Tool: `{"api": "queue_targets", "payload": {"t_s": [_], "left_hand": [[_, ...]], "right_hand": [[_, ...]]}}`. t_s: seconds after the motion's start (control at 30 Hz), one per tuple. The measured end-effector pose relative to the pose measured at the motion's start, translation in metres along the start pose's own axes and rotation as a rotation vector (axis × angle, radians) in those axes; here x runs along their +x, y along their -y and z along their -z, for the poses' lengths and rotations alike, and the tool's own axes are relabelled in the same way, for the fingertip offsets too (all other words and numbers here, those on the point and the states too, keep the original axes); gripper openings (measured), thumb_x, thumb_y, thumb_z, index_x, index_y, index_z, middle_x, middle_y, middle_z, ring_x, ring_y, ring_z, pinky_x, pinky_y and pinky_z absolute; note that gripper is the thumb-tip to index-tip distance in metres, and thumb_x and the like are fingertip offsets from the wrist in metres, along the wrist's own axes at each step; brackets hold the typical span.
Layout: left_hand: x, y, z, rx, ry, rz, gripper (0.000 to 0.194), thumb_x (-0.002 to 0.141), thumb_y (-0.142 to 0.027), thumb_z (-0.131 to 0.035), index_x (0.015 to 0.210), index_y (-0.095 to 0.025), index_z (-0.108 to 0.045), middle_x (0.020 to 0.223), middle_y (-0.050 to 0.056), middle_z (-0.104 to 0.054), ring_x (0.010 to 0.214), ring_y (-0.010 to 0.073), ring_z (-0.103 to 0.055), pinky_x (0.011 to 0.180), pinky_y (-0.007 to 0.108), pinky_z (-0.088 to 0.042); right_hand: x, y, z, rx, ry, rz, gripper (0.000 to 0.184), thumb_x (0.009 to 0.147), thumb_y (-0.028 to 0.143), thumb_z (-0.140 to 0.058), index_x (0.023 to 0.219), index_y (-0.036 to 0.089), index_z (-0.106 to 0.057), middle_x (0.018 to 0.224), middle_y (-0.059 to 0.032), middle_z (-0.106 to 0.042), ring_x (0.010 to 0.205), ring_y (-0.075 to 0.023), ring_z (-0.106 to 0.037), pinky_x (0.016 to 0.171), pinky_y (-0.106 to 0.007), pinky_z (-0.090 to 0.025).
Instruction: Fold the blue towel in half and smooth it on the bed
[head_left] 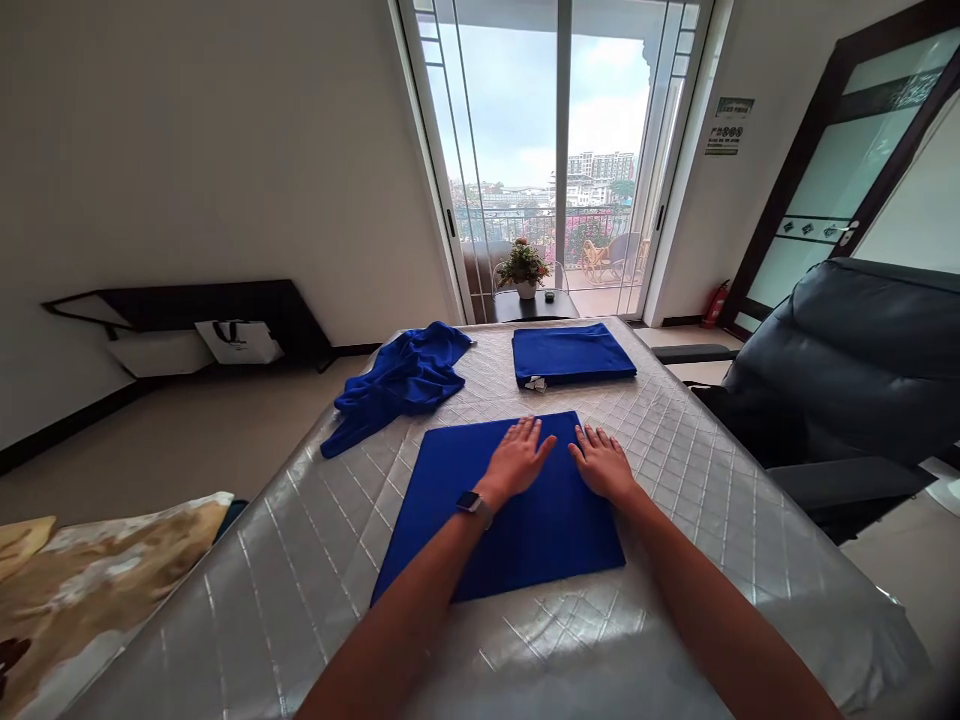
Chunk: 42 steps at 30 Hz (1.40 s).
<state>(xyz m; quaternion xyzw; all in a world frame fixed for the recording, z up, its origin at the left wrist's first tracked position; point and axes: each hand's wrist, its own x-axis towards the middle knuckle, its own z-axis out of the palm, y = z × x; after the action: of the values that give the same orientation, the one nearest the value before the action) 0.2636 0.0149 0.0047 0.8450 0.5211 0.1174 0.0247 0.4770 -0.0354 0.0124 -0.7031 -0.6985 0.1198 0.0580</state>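
Observation:
A flat, folded blue cloth (457, 500) lies before me on the quilted silver table cover (690, 470). My left hand (519, 460), with a watch on the wrist, rests flat on the cloth's upper middle, fingers stretched out. At the cloth's right edge lies my right hand (601, 462), palm down with fingers spread; it covers part of that edge. Farther back on the right is a stack of folded blue cloth (574, 354) with a white tag at its front. A crumpled blue cloth (409, 375) lies loose at the far left of the table.
A black armchair (847, 360) stands close along the right side. Beyond the far edge, a potted plant (525, 268) sits on a small dark table before the sliding glass door. At lower left is a brown patterned blanket (112, 590); a white bag (238, 342) is by the wall.

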Motion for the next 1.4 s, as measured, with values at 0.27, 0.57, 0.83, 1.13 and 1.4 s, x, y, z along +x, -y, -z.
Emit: {"api": "queue_targets", "payload": {"t_s": [0.27, 0.57, 0.83, 1.13, 1.4], "left_hand": [[0.012, -0.091, -0.031, -0.088, -0.026, -0.098, 0.071, 0.105, -0.054, -0.012, 0.158, -0.014, -0.037, 0.163, 0.015, -0.038, 0.154, 0.0248, -0.027, 0.127, 0.045, -0.022], [-0.026, -0.015, -0.003, -0.004, 0.073, 0.097, 0.079, 0.103, -0.062, -0.013, 0.159, -0.01, -0.032, 0.167, 0.015, -0.028, 0.156, 0.0253, -0.021, 0.128, 0.045, -0.018], [-0.079, 0.104, 0.017, 0.097, 0.002, 0.334, 0.084, 0.102, -0.064, -0.011, 0.158, -0.005, -0.031, 0.166, 0.02, -0.028, 0.155, 0.0295, -0.025, 0.126, 0.049, -0.022], [-0.088, 0.12, 0.012, 0.067, -0.038, 0.365, 0.089, 0.101, -0.067, -0.013, 0.157, -0.002, -0.032, 0.165, 0.021, -0.028, 0.154, 0.0314, -0.027, 0.126, 0.048, -0.022], [-0.089, 0.122, 0.011, 0.061, -0.042, 0.354, 0.084, 0.102, -0.062, -0.011, 0.157, -0.002, -0.032, 0.165, 0.021, -0.027, 0.154, 0.0313, -0.026, 0.126, 0.05, -0.022]], "right_hand": [[0.001, -0.01, -0.011, -0.11, -0.024, 0.072, 0.061, 0.104, 0.037, -0.027, 0.164, 0.024, -0.024, 0.171, -0.0023, -0.017, 0.157, -0.026, -0.014, 0.125, -0.044, -0.015], [0.003, -0.006, -0.012, -0.099, -0.031, 0.015, 0.063, 0.106, 0.044, -0.018, 0.165, 0.019, -0.019, 0.17, -0.0022, -0.021, 0.156, -0.0243, -0.017, 0.126, -0.044, -0.013], [0.002, -0.006, -0.013, -0.109, -0.011, -0.003, 0.063, 0.107, 0.044, -0.016, 0.165, 0.019, -0.017, 0.171, -0.0005, -0.018, 0.157, -0.0226, -0.014, 0.126, -0.042, -0.01], [0.009, -0.018, -0.002, -0.052, 0.065, 0.028, 0.063, 0.107, 0.048, -0.015, 0.165, 0.023, -0.019, 0.17, 0.0022, -0.018, 0.157, -0.0185, -0.014, 0.125, -0.037, -0.013], [0.038, -0.001, 0.011, -0.073, 0.007, -0.042, 0.064, 0.106, 0.054, -0.023, 0.164, 0.027, -0.021, 0.169, -0.0049, -0.024, 0.155, -0.0255, -0.022, 0.124, -0.043, -0.018]]}}
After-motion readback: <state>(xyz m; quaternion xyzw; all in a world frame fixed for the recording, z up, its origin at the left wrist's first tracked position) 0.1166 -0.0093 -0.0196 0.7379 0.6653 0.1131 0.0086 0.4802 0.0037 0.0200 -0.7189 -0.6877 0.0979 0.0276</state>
